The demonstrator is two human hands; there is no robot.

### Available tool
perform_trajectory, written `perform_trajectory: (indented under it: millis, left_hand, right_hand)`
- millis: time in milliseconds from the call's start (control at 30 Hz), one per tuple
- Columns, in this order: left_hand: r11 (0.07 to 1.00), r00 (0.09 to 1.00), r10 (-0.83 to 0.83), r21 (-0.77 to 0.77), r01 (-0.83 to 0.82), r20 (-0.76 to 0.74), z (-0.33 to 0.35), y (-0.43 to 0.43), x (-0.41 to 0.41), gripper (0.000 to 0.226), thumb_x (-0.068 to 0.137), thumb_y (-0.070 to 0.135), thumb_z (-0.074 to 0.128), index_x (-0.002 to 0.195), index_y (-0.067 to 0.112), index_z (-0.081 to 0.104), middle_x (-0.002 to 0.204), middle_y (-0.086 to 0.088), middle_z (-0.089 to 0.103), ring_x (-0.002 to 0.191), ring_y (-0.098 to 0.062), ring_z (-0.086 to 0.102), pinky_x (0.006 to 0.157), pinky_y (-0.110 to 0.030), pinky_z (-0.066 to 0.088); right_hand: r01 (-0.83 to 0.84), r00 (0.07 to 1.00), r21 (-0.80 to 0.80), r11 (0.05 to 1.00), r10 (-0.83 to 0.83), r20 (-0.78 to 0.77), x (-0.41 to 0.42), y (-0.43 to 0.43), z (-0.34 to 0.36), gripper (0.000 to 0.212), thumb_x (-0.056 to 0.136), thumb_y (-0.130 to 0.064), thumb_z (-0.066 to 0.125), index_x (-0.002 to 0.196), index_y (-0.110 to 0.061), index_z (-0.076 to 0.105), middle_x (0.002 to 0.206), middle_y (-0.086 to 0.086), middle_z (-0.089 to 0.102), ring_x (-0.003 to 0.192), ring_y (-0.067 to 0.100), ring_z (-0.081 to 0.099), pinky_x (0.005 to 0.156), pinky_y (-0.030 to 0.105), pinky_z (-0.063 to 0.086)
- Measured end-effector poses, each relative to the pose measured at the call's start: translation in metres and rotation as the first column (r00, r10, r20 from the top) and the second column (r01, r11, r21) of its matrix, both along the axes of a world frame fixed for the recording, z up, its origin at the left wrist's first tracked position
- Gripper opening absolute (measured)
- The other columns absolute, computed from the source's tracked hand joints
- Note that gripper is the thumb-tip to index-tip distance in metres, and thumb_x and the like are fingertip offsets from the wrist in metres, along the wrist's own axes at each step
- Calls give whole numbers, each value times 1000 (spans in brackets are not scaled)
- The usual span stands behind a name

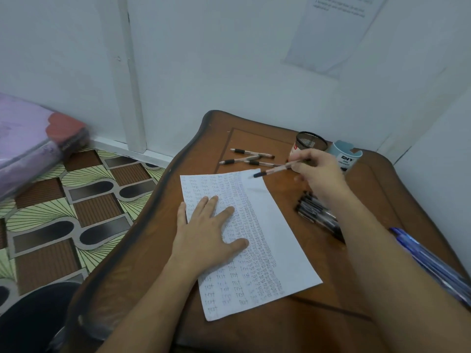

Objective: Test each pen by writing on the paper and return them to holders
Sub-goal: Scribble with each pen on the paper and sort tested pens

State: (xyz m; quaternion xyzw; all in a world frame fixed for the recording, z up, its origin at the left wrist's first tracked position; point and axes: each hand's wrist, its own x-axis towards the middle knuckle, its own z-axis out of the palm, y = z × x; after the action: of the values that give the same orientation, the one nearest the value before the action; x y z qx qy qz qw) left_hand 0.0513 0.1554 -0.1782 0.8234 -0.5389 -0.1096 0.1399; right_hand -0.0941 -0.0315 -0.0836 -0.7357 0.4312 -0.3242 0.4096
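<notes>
Wooden table (pixel 377 200), you hold one pen (pixel 274 169) over the paper (pixel 275 240).
Your right hand (pixel 318 171) pinches the pen above the sheet's far corner; your left hand (pixel 206 233) lies flat, fingers spread, on the paper. Mesh holder (pixel 309 143) and blue holder (pixel 345 155) stand behind.

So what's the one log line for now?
left hand: flat on paper | right hand: holds pen | holders: look empty

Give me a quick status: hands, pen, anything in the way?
Left hand flat on paper. Right hand holds pen above paper's far corner. Nothing blocking.
</notes>
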Motion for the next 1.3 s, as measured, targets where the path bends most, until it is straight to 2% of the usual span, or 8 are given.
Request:
perform_trajectory:
  millis: [100, 200, 400, 700, 967, 1100, 1167, 1300]
  left_hand:
    - [1000, 1000, 1, -13, -1, 16, 1, 0, -2, 76, 85, 81, 35, 151, 46, 24, 166, 7, 5, 153, -16, -4, 116, -56, -17]
    - [1000, 1000, -6, -21, 6, 15, 2, 0, -4, 68, 86, 79, 36, 147, 48, 32, 165, 8, 12, 153, -17, 1, 116, -58, -14]
    - [1000, 999, -15, -18, 16, 31, 1, 2, -7, 66, 87, 80, 34, 146, 49, 35, 165, 10, 14, 153, -16, 3, 116, -60, -12]
    - [994, 992, -60, 95, 49, 108, -1, -1, -7, 106, 59, 101, 24, 151, 49, 17, 166, 8, 1, 153, -19, -6, 115, -60, -15]
    - [993, 990, -71, 106, 57, 124, -4, -1, -7, 109, 56, 101, 21, 152, 49, 14, 167, 8, -1, 153, -19, -7, 115, -61, -14]
    - [992, 990, -71, 113, 57, 122, -3, -1, -7, 110, 56, 102, 21, 152, 50, 14, 166, 8, -1, 153, -19, -7, 115, -60, -14]
    - [993, 990, -73, 106, 60, 121, -4, -1, -6, 109, 57, 102, 22, 152, 50, 14, 166, 8, -1, 153, -19, -6, 116, -60, -13]
    - [994, 990, -70, 95, 59, 121, -6, 0, -6, 105, 60, 102, 25, 152, 50, 14, 166, 8, 0, 153, -18, -5, 117, -60, -12]
  right_hand:
    - [9, 935, 269, 963, -103, 340, -32, 36, 2, 23, 93, 9, 58, 96, -13, 64, 98, 18, 69, 82, 26, 70, 83, 42, 60]
    - [-82, 773, 455, 887, -232, 591, -53, 63, -10, 30, 91, 13, 55, 108, -11, 58, 83, 9, 68, 78, 23, 71, 78, 44, 63]
    - [-194, 561, 646, 738, -457, 690, -69, 91, -41, 22, 103, -9, 48, 119, -10, 63, 89, 8, 63, 65, 11, 60, 54, 23, 56]
    - [-220, 761, 580, 784, -234, 605, -60, 93, -57, 40, 110, -29, 34, 137, -56, 46, 61, 1, 46, 45, 8, 26, 40, 19, 24]
    - [-247, 771, 524, 815, -163, 616, -57, 85, -62, 22, 106, -31, 42, 123, -37, 55, 54, -1, 32, 40, 7, 20, 36, 16, 21]
    - [-244, 731, 522, 817, -198, 653, -56, 80, -66, 35, 104, -23, 47, 138, -22, 54, 45, -4, 31, 46, 12, 36, 53, 26, 38]
    - [-254, 731, 555, 793, -219, 647, -56, 79, -68, 42, 108, -36, 35, 126, -12, 64, 50, 0, 47, 59, 16, 52, 68, 30, 44]
    - [-234, 810, 555, 798, -156, 566, -61, 73, -76, 78, 99, -64, 18, 103, -7, 71, 62, 7, 57, 59, 16, 51, 59, 27, 39]
